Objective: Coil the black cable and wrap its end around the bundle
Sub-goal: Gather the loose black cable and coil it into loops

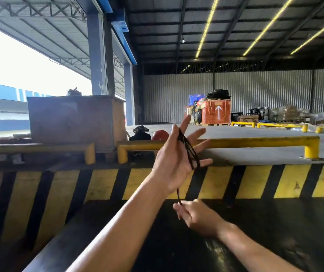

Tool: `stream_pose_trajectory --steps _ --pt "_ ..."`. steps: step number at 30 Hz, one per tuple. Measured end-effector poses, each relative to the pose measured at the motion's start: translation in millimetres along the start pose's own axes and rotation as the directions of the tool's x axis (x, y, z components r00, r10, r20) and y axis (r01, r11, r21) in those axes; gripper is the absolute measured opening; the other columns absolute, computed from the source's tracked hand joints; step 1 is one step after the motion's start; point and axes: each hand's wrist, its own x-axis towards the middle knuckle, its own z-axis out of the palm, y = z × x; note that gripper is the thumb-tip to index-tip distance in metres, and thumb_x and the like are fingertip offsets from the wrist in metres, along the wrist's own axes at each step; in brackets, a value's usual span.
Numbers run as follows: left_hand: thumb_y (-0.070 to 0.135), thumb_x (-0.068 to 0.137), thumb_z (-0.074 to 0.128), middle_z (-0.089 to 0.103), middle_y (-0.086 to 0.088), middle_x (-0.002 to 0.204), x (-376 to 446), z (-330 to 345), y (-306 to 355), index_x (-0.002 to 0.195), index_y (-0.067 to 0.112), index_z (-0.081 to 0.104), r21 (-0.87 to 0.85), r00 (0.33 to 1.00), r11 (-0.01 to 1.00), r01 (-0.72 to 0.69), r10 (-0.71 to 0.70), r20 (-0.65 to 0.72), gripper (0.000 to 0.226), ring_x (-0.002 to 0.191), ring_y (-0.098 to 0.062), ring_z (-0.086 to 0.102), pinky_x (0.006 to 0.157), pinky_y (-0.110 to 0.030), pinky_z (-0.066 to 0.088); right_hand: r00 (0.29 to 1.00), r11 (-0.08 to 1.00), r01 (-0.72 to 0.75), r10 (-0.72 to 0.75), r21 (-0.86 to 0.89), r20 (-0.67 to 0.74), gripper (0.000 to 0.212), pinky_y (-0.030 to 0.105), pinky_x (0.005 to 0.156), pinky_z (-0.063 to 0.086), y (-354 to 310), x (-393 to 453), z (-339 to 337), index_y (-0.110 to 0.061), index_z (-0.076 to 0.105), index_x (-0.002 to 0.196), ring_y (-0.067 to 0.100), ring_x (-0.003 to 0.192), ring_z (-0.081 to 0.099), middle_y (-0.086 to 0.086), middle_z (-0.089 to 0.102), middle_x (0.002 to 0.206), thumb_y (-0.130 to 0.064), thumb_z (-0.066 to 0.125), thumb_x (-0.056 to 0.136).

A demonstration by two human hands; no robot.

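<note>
Head view: black cable (188,150) looped across spread left fingers (200,132), seemingly.

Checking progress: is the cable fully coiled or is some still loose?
Partly coiled. Loops of the cable wrap the open left hand; one strand runs down to the right hand, which pinches it.

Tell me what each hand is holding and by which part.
The left hand carries the black cable, its loops wound across the open palm and spread fingers. The right hand pinches the cable's loose strand just below the left hand.
</note>
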Motion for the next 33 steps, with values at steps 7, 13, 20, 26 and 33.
stream_pose_trajectory --steps 7,13,20,26,33 --pt "0.059 0.094 0.026 0.057 0.002 0.134 -22 -102 -14 0.135 0.045 0.046 0.870 0.902 0.264 0.417 -0.004 -0.432 0.047 0.117 -0.016 0.054 0.102 -0.039 0.040 0.992 0.994 -0.004 0.018 -0.113 0.124 0.032 0.035 0.071 0.051 16 -13 -60 -0.021 0.061 0.079 0.011 0.071 0.061 0.002 0.065 0.077 -0.042 0.044 0.095" --pt "0.059 0.093 0.029 0.056 0.000 0.129 -51 -88 -39 0.124 0.047 0.053 0.584 0.663 0.451 0.674 -0.719 -0.210 0.041 0.113 -0.022 0.060 0.082 -0.041 0.055 0.978 0.988 -0.001 -0.032 -0.156 -0.205 0.028 0.040 0.057 0.050 40 10 -99 -0.019 0.062 0.071 0.019 0.060 0.060 -0.005 0.060 0.061 -0.040 0.056 0.088" --pt "0.051 0.092 0.036 0.059 -0.012 0.134 -30 -55 -25 0.134 0.036 0.051 -0.047 0.942 0.941 0.335 -0.336 -0.012 0.047 0.113 -0.034 0.062 0.087 -0.062 0.046 0.994 0.994 -0.092 0.095 0.053 -0.046 0.038 0.044 0.069 0.052 36 -14 -2 -0.013 0.061 0.077 0.026 0.068 0.065 0.007 0.066 0.071 -0.037 0.040 0.097" --pt "0.060 0.090 0.033 0.051 0.007 0.130 -30 -100 21 0.112 0.051 0.060 0.371 0.889 0.911 0.180 0.010 -0.458 0.036 0.115 -0.018 0.051 0.089 -0.053 0.044 0.965 0.997 -0.058 0.070 -0.056 0.253 0.034 0.027 0.054 0.041 26 -26 9 -0.018 0.054 0.077 0.006 0.053 0.051 -0.004 0.057 0.063 -0.044 0.041 0.095" --pt "0.051 0.096 0.034 0.057 -0.007 0.134 -74 -153 -1 0.122 0.029 0.061 0.763 0.735 -0.001 0.647 -0.266 -0.624 0.044 0.111 -0.014 0.056 0.089 -0.024 0.039 0.982 0.964 0.074 -0.116 -0.254 -0.152 0.028 0.037 0.048 0.045 43 10 -98 -0.019 0.057 0.065 0.023 0.051 0.058 0.005 0.060 0.058 -0.030 0.058 0.090"
